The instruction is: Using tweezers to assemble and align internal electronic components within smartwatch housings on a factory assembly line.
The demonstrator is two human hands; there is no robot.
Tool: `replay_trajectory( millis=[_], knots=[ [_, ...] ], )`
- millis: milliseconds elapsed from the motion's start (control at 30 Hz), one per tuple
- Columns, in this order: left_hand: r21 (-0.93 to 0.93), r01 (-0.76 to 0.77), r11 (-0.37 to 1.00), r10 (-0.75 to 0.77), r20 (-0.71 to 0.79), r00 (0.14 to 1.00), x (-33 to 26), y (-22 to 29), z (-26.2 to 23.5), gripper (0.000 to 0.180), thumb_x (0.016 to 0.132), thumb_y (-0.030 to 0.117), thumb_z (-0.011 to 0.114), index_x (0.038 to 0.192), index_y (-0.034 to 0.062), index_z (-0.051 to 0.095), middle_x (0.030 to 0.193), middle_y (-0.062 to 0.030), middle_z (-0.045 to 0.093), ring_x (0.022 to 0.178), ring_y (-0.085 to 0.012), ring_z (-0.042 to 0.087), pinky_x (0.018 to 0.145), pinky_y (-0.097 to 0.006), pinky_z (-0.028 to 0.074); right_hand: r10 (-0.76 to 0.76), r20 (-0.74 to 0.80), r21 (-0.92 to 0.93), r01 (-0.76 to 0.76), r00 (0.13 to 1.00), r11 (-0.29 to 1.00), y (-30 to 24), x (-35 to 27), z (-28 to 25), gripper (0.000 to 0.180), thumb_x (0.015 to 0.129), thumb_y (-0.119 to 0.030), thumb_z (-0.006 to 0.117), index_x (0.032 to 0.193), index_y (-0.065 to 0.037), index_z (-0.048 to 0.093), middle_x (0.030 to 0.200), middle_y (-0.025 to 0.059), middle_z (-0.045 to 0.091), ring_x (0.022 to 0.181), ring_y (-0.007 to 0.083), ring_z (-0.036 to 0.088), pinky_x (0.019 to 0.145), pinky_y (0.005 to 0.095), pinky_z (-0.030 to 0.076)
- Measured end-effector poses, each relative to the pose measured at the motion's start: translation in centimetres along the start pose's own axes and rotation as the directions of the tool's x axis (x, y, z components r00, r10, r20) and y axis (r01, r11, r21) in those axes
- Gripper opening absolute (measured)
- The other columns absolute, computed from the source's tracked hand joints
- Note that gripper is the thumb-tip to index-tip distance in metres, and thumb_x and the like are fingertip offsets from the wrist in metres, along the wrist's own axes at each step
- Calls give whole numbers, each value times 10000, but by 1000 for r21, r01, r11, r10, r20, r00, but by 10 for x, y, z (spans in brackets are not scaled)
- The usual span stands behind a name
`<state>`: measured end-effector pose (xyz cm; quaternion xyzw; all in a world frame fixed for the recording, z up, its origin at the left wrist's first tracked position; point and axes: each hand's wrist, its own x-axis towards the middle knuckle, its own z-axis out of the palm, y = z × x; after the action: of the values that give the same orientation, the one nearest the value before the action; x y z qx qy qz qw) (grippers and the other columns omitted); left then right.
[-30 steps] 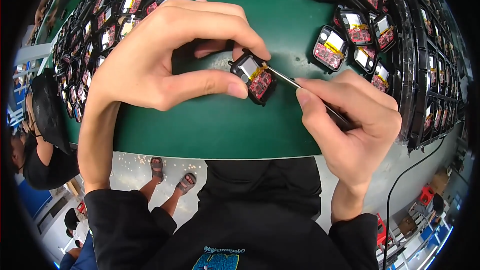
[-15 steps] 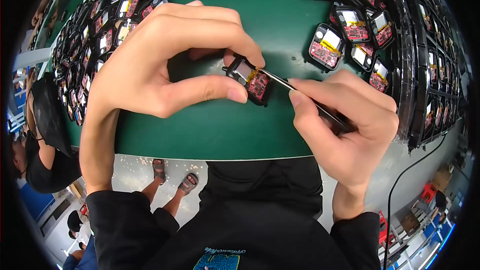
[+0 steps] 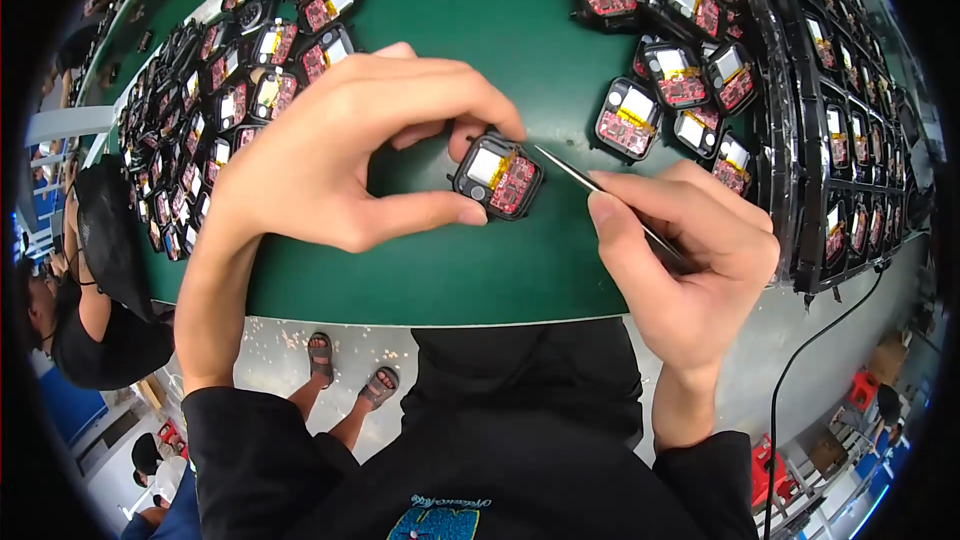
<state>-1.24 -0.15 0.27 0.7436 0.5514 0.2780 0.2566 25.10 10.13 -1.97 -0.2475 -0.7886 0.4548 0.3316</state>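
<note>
Two edges of a small black case (image 3: 468, 185) are all that the left hand (image 3: 325, 160) grasps: its thumb is at the near left rim, its index finger at the far side, over the green bench (image 3: 420, 280). A pinch that slight could let the case swivel or slip if one corner were pressed; whether the bench props it from below, I cannot tell. The right hand (image 3: 690, 250) has its fingers clenched round a slim, pointed metal tool (image 3: 575, 173), whose tip hangs just off the far right corner of the case, apart from it. Should the tip skid inward, it could scratch the red circuit board (image 3: 516, 188) or nick the yellow strip (image 3: 500, 173); piercing the silvery block (image 3: 487, 166) would probably be worse. The left index fingertip sits near that point too, so a slip could jab skin. Similar loose cases (image 3: 628, 120) overlap to the right, where a careless knuckle could shove one.
</note>
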Motion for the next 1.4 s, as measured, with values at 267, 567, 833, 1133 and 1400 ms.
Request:
replay_trajectory(
  millis=[267, 567, 833, 1133, 1400],
  knots=[
    [142, -57, 988, 57, 3, 998, 0, 4, 3, 556, 726, 286, 1002, 1201, 79, 801, 877, -29, 707, 790, -244, 639, 786, -385, 472, -40, -54, 51, 43, 998, 998, 0, 2, 1, 171, 823, 68, 838, 991, 34, 838, 666, 16, 636, 491, 41, 472, 467, 242, 320],
    [176, 126, 976, -94, -180, 979, 15, -2, -12, 468, 769, 234, 980, 1152, 41, 791, 855, -49, 655, 727, -200, 569, 670, -350, 470, -25, -92, 197, 42, 995, 980, 3, -2, 1, 162, 856, 45, 837, 1016, 22, 843, 684, 18, 658, 505, 44, 491, 465, 247, 333],
    [125, 190, 974, -156, -242, 958, 63, -24, -28, 645, 921, 102, 855, 1525, 70, 630, 1159, -115, 696, 954, -226, 649, 870, -374, 558, -40, -51, 170, 48, 998, 984, 0, -1, -3, 147, 866, 15, 838, 1012, 25, 842, 690, 32, 672, 549, 68, 544, 499, 254, 385],
    [526, 312, 791, -42, -462, 886, 56, -92, -81, 481, 951, 180, 773, 1410, 65, 683, 1370, -171, 696, 1305, -356, 654, 1144, -449, 506, -10, -98, 228, 33, 995, 973, 3, -3, 1, 148, 871, 4, 838, 1016, 36, 843, 737, 47, 727, 579, 70, 583, 518, 247, 407],
    [411, 575, 707, -299, -563, 770, 14, -139, -127, 389, 989, 162, 764, 1352, 35, 703, 1195, -172, 726, 1169, -340, 704, 1030, -432, 553, -24, -60, 186, 35, 998, 982, -2, -1, 1, 148, 883, 14, 840, 1029, 35, 847, 716, 20, 690, 585, 45, 548, 518, 236, 363]
  ],
)
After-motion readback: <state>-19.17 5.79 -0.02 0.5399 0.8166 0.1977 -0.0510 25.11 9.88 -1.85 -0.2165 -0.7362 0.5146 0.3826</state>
